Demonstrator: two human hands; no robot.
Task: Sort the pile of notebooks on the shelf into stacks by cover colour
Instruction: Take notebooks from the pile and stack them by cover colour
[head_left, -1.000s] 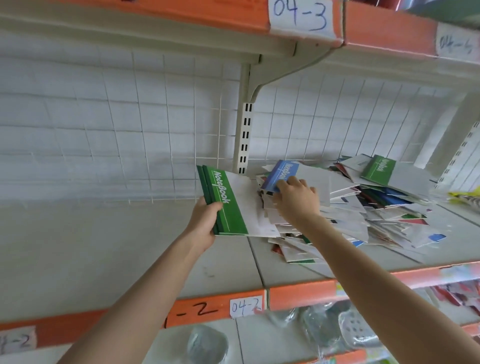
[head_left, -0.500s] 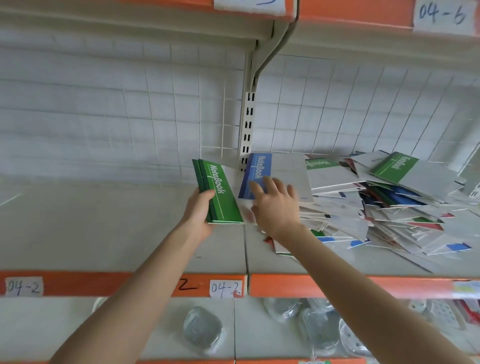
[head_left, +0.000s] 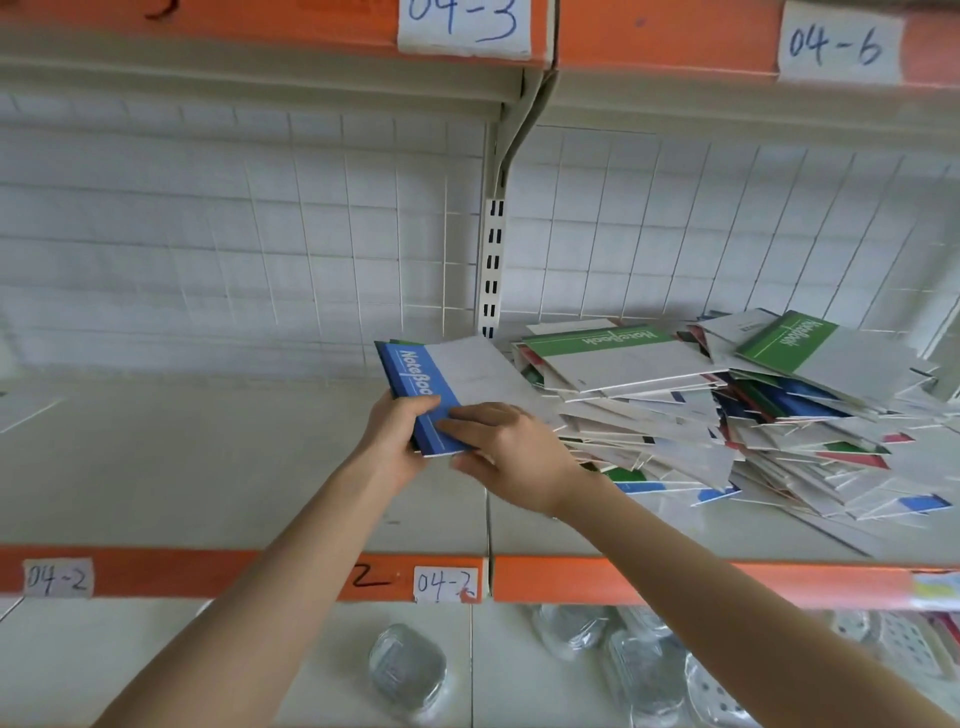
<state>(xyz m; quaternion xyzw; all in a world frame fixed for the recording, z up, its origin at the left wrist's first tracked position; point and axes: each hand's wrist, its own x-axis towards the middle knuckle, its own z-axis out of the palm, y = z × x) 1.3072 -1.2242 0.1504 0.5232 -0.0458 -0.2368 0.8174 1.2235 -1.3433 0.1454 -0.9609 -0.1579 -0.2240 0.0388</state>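
A blue-spined notebook (head_left: 415, 382) now lies on top of the notebooks held above the shelf, hiding the green ones beneath. My left hand (head_left: 389, 441) grips this small bundle from the left and underneath. My right hand (head_left: 511, 452) holds the bundle's near right edge, thumb on the blue cover. To the right, a loose pile of notebooks (head_left: 727, 415) with green, blue and red spines spreads across the shelf (head_left: 208, 467). A green notebook (head_left: 597, 343) lies on top of the pile.
A white wire grid backs the shelf, with a slotted upright post (head_left: 492, 260) in the middle. The orange shelf edge (head_left: 623, 579) carries paper labels. Plastic-wrapped items (head_left: 410, 670) lie on the lower shelf. An upper shelf hangs overhead.
My right hand pulled the blue notebook off the pile and laid it on the green ones in my left hand. Both hands now hold the bundle together.
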